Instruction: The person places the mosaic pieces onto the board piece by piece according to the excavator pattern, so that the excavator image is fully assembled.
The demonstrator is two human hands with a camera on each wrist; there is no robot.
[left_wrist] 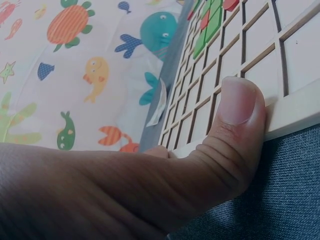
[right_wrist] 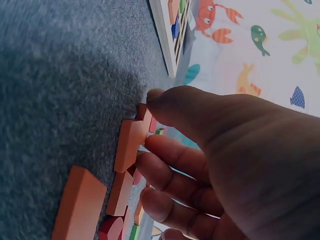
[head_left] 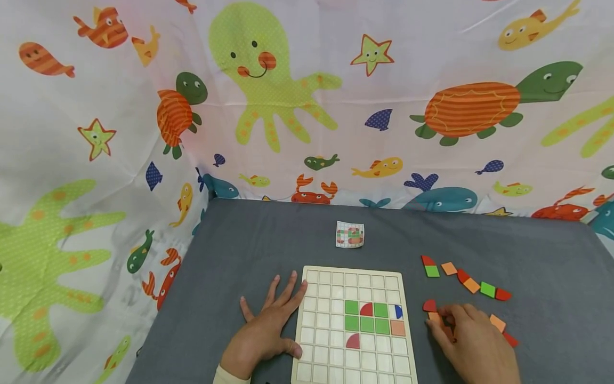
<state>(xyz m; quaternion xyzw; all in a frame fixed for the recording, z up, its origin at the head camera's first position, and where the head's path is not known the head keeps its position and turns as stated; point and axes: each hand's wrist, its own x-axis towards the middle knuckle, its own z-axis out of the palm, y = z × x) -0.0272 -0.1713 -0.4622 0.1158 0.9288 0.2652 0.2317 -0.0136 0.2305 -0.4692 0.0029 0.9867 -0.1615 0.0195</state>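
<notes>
A pale wooden grid board (head_left: 356, 271) lies on the grey cloth. Set in its cells are several green squares (head_left: 366, 324), red quarter-round pieces (head_left: 353, 341), a blue rounded piece (head_left: 398, 312) and an orange square. My left hand (head_left: 271, 330) lies with fingers spread, its thumb (left_wrist: 239, 107) on the board's left border. Right of the board, my right hand (head_left: 472, 341) is low over a row of loose pieces. Its thumb meets the end of an orange square tile (right_wrist: 143, 114), and the index fingertip is close by; I cannot tell whether they pinch it.
A small card (head_left: 350, 234) with a coloured grid pattern lies behind the board. Loose red, orange and green (head_left: 487, 289) tiles form a zigzag row at the right; more orange tiles (head_left: 498, 323) lie near my right hand. A sea-animal curtain (head_left: 297, 176) hangs behind the table.
</notes>
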